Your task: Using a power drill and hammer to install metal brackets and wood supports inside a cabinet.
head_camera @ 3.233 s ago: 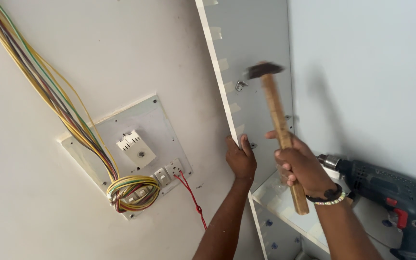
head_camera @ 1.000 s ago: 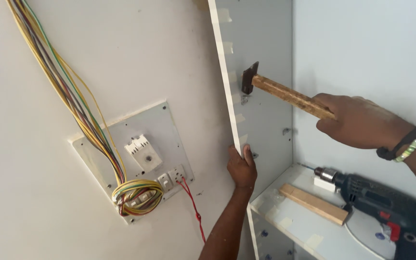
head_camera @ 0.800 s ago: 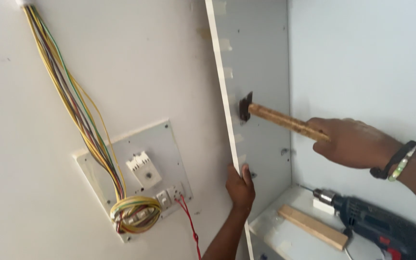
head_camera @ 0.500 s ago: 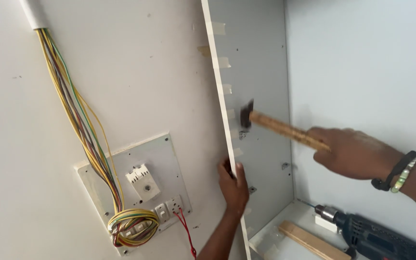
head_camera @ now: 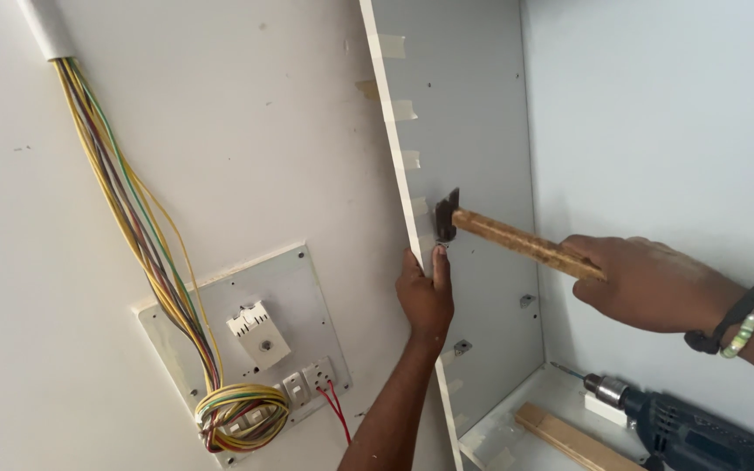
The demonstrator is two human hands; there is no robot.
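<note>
My left hand (head_camera: 426,292) is gripping the front edge of the tall white cabinet side panel (head_camera: 469,166) — my right hand (head_camera: 647,281) is clenching the wooden-handled hammer (head_camera: 503,235), its dark head pressing against that panel.

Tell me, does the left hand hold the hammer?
No, the right hand grips the wooden-handled hammer, while the left hand holds the edge of the white cabinet panel.

Drill (head_camera: 700,429), wood strip (head_camera: 569,438), switch plate (head_camera: 255,344)
</note>
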